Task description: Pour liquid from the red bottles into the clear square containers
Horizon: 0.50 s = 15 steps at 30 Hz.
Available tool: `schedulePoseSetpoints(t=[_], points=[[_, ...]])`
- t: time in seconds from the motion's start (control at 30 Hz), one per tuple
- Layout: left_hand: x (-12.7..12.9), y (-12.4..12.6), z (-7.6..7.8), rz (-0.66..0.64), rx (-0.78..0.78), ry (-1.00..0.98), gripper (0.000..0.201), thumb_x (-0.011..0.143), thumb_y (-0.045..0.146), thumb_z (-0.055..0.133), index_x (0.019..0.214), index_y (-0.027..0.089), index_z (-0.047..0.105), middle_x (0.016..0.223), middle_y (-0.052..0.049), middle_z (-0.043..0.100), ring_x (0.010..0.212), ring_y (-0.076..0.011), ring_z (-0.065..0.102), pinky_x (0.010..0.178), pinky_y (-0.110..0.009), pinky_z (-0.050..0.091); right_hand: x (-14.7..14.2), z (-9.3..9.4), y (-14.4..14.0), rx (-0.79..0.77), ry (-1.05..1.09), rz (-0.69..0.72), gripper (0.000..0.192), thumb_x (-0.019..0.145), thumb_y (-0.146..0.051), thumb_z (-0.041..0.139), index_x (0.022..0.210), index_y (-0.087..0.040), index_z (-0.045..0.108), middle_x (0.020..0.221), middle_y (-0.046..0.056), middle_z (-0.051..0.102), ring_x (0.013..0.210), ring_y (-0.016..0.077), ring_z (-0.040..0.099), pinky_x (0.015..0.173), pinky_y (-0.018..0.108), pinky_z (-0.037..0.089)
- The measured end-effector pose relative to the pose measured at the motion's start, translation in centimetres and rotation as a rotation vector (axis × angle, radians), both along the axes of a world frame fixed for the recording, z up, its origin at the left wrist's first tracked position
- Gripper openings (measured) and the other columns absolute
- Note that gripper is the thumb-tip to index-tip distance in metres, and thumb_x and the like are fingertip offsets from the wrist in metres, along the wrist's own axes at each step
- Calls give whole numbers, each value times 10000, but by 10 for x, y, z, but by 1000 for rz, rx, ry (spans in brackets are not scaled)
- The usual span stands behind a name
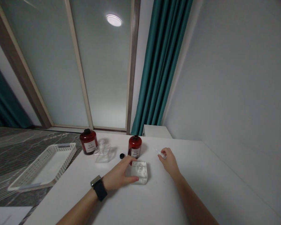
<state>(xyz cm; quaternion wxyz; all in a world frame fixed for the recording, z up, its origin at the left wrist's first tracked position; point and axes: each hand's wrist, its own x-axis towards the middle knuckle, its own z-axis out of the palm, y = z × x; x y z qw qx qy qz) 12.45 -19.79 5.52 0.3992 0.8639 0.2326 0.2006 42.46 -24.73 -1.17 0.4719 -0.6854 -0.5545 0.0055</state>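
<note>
White table point(201, 187) runs from near to far, grey wall on the right, frosted sliding panels and a teal curtain point(159, 68) behind, ceiling lamp reflected in the glass.

Left hand point(118, 176), watch point(98, 188) on the wrist, is wrapped around the left side of a square clear glass bottle point(140, 172) at table centre, thumb on the near edge, fingers over the far edge. Looks like a steadying grip: the bottle sits flat on the table, mouth up.

Right hand point(170, 162) is just right of that bottle, apart from it, fingers pinched on a small clear-white piece point(161, 153), likely a stopper or dropper; too small to tell which. Held tip-out, clear of the table.

Small dark red bottle point(134, 147) stands upright just beyond the glass bottle, uncapped by the look of it: a black cap point(122, 155) lies on the table just to its left. Placement fits pouring within short reach.

Far left: larger dark red bottle point(88, 142), capped, upright, with a second clear glass bottle with stopper point(103, 153) beside it. White perforated tray point(46, 167) hangs off the table's left edge.
</note>
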Motion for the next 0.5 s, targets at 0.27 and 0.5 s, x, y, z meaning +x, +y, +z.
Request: schedulePoseSetpoints(t=[0.27,0.5], points=[[0,-2,6,9,-9,1,464,755,252,727,1173,197,532,1171,-82,610,1059,-269,584,941,-425,470,3,-4,-2,-59,-77,5,83,747,-210,614,823,-231,589,845,21,575,784,224,573,769,367,477],[0,-1,3,4,4,-1,471,755,232,730,1181,195,532,1169,-82,609,1052,-265,588,936,-412,470,1,0,-3,-12,-49,-20,154,738,-261,661,887,-224,643,885,41,605,778,229,588,757,380,496]])
